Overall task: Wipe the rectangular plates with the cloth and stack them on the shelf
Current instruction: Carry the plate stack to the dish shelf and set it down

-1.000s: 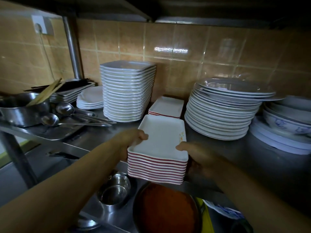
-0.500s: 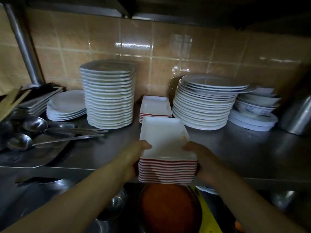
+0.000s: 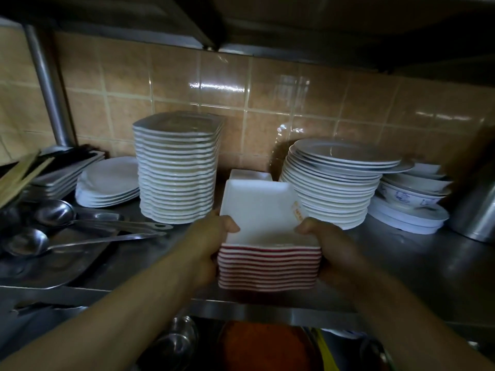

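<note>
Rectangular plates (image 3: 269,266), a red-edged stack at lower centre of the frame, gripped at each side by left hand (image 3: 207,249) and right hand (image 3: 334,253), thumbs over the top rim. Stacking step, seemingly. Next: slide back along the shelf (image 3: 401,266) toward the smaller pile (image 3: 250,174) mid-frame, clearing both tall stacks.

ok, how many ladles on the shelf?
2. Both lie on the metal tray at the left of the shelf, handles pointing right: one ladle further back, the other ladle nearer the front. More may be hidden in the dark left corner.
</note>
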### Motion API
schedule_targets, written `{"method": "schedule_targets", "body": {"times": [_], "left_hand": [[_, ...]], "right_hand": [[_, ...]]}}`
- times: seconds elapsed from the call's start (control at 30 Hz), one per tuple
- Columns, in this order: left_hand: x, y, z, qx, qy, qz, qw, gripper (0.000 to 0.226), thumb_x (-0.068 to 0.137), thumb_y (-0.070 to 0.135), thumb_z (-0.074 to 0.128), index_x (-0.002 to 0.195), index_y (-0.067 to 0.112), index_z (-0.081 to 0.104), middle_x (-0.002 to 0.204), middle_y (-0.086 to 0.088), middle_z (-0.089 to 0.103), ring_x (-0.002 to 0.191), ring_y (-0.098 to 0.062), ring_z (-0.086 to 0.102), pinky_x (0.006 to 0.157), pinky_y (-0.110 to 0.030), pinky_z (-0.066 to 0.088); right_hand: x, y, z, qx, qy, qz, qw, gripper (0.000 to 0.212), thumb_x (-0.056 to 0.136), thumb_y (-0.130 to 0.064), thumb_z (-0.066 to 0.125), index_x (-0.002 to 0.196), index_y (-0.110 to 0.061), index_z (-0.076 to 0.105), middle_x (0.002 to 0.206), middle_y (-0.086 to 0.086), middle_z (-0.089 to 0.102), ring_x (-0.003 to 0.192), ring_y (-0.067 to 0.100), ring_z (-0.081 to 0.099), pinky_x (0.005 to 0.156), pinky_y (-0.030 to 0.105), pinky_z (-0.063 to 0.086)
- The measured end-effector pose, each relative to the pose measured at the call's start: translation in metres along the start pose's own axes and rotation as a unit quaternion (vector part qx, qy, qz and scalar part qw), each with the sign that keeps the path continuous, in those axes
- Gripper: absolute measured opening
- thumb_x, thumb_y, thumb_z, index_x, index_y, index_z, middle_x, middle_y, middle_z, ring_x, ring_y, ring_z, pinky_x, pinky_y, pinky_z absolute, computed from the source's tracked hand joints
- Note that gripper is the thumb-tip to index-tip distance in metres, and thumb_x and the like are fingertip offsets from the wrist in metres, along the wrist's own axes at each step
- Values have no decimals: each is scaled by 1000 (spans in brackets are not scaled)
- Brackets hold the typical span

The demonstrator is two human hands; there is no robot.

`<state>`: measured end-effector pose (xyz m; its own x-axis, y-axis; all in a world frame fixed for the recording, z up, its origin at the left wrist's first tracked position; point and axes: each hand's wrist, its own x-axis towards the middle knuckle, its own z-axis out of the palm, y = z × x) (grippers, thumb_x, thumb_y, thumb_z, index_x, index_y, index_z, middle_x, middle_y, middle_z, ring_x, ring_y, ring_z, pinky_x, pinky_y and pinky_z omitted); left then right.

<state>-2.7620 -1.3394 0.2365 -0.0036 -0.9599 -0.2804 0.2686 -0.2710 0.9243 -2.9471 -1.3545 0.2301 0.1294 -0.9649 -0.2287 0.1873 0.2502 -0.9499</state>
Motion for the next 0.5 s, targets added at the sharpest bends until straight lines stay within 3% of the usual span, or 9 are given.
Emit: {"method": "schedule_targets", "body": {"times": [0.1, 0.23, 0.37, 0.5], "left_hand": [[15, 26, 8, 14, -2, 7, 1000, 19, 84, 0, 47, 89, 13, 60, 59, -8, 66, 55, -23, 61, 46, -28, 51], [51, 51, 17, 25, 21, 7, 999, 13, 84, 2, 49, 94, 6, 56, 83, -15, 61, 72, -28, 58, 60, -36, 48], [91, 66, 26, 39, 32, 10, 999, 7, 86, 5, 46, 86, 6, 53, 80, -16, 58, 71, -29, 55, 65, -35, 46], [126, 75, 32, 46, 39, -5, 998, 12, 87, 7, 45, 78, 5, 52, 72, -14, 56, 65, -27, 52, 62, -31, 43]], "right_hand": [[20, -27, 4, -1, -3, -17, 1000, 21, 83, -8, 46, 96, -8, 63, 80, 12, 69, 73, 27, 64, 65, 34, 51], [54, -55, 8, -9, 12, -3, 1000, 25, 83, -11, 45, 102, -8, 61, 86, 14, 68, 73, 30, 64, 63, 34, 51], [90, -72, 9, -8, 25, -19, 999, 20, 85, -9, 46, 98, -7, 61, 85, 16, 67, 76, 30, 62, 71, 38, 51], [123, -79, 6, 5, 32, -16, 999, 17, 85, -8, 46, 93, -5, 61, 76, 15, 65, 70, 29, 60, 64, 34, 51]]}}
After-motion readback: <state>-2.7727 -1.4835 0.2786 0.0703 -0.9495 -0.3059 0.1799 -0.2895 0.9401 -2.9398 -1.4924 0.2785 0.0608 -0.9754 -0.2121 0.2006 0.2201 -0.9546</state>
